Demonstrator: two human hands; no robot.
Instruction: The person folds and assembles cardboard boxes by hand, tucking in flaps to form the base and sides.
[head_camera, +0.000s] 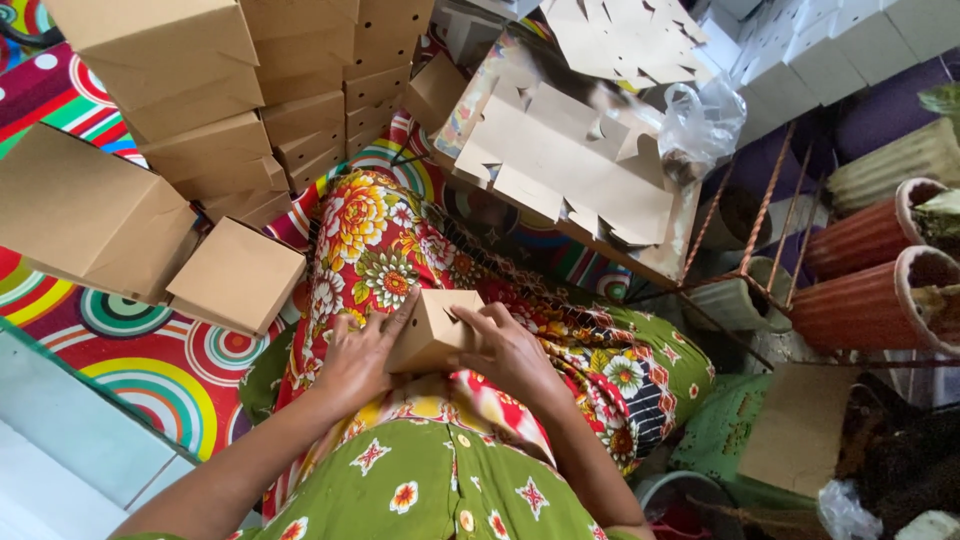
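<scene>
Both hands grip a small brown cardboard box (432, 328) over the person's lap: the left hand (358, 362) clasps its left side, the right hand (508, 350) its right. Folded boxes (235, 275) lie just left on the mat (150, 370).

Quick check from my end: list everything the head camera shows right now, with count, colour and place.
Small brown cardboard box: one, on the lap, between both hands.
Folded brown cardboard boxes: many, stacked upper left.
Flat brown cardboard blanks: several, on the low table, top centre.
Clear plastic bag: one, by the blanks.
Ribbed terracotta pots: two, right.
White boxes: several, top right.
Colourful circle-patterned mat: one, left floor.
Left hand: on the box's left side.
Right hand: on its right side.
</scene>
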